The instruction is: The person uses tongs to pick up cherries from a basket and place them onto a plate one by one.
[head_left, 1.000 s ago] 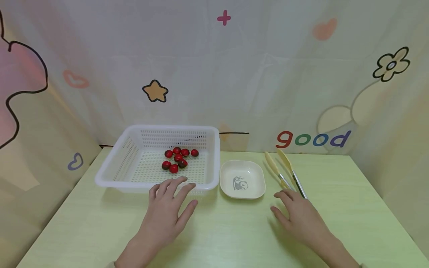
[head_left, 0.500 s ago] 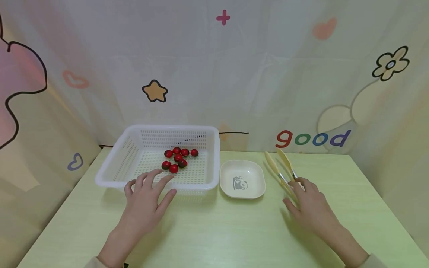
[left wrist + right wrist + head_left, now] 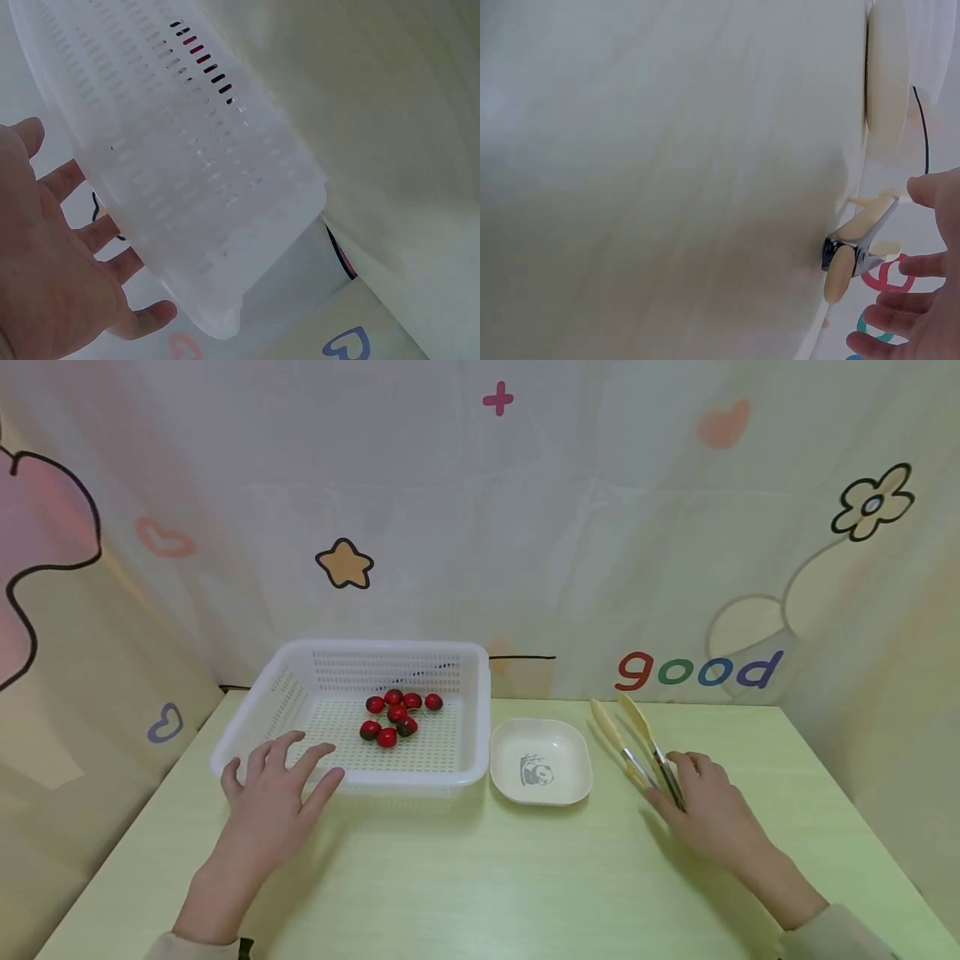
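My left hand hovers at the front left corner of a white plastic basket, fingers spread and slightly bent. In the left wrist view, the fingers of that hand lie along the rim of the basket, holding nothing. Several dark red cherries lie inside the basket. My right hand is over the handle end of a pair of tongs with cream tips and metal arms. From the right wrist, the fingers of this hand are spread apart, not closed round the tongs.
A small square cream dish with a panda print stands between the basket and the tongs. Everything rests on a pale green table. Behind it hangs a patterned curtain.
My left hand has moved left along the basket's front, toward its corner. My right hand has shifted right and come over the tongs' handle end. Basket, dish and cherries stay put.
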Demonstrator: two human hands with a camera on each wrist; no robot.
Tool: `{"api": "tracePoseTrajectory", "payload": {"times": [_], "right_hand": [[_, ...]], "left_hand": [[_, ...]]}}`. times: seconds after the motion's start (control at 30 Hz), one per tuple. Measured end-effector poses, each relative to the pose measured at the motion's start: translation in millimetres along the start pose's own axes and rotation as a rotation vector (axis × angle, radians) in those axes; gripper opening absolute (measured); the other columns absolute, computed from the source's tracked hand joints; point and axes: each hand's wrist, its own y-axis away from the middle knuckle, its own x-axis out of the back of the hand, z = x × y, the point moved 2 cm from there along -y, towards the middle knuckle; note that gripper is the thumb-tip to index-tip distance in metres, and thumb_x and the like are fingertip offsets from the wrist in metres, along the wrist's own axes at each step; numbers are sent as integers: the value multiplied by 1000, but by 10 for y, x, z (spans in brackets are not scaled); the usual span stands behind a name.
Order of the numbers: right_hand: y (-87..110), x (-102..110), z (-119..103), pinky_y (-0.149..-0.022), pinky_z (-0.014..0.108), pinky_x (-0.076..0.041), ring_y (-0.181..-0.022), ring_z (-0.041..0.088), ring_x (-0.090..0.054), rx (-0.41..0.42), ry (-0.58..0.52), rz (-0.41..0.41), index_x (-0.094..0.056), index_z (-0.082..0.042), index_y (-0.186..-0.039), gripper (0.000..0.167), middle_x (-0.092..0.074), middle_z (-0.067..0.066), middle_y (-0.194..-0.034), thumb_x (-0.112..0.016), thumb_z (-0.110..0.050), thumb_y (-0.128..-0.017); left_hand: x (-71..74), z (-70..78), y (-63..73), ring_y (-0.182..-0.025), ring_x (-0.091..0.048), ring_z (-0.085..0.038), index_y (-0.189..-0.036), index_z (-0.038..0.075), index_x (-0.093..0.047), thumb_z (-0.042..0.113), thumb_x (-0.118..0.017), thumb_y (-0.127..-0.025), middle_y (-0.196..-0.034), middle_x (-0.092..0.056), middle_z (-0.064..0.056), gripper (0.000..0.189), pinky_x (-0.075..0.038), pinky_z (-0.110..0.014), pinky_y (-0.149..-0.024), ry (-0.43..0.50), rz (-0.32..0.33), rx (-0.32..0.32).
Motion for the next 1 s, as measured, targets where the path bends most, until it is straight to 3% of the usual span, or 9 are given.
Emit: {"api": "tracePoseTrajectory", "payload": {"times": [0.2,0.37,0.7,1.0], "right_hand": [[-9,4,46,-84,69,-48,-113,57,-52,-59,11,-62,-46,14,-136,71,-50,40,-127,-63,-45,-101],[-29,-2,71,-76,65,-51,-106,53,-55,-84,37,-111,-48,15,-134,75,-53,39,-118,-61,-51,-100],[-74,-27,102,-59,51,-52,-83,37,-62,-129,26,-184,-48,14,-132,80,-58,30,-104,-58,-59,-100],[-103,-30,89,-51,38,-43,-68,25,-53,-147,2,-238,-52,12,-115,67,-54,13,-85,-61,-53,-100]], "left_hand": [[17,-129,-49,-139,-23,-53,-142,17,-56,57,-40,-107,-152,-33,-27,56,-1,-83,-101,10,-56,40],[1,-197,-70,-137,-28,-53,-141,16,-58,61,-37,-107,-150,-38,-25,60,0,-82,-102,-6,-99,55],[-4,-209,-70,-130,-37,-51,-133,13,-64,66,-43,-103,-138,-53,-21,65,2,-81,-103,-17,-98,43],[-23,-201,-67,-130,-36,-54,-135,13,-62,65,-44,-103,-140,-50,-24,64,4,-81,-104,-19,-110,42]]}}
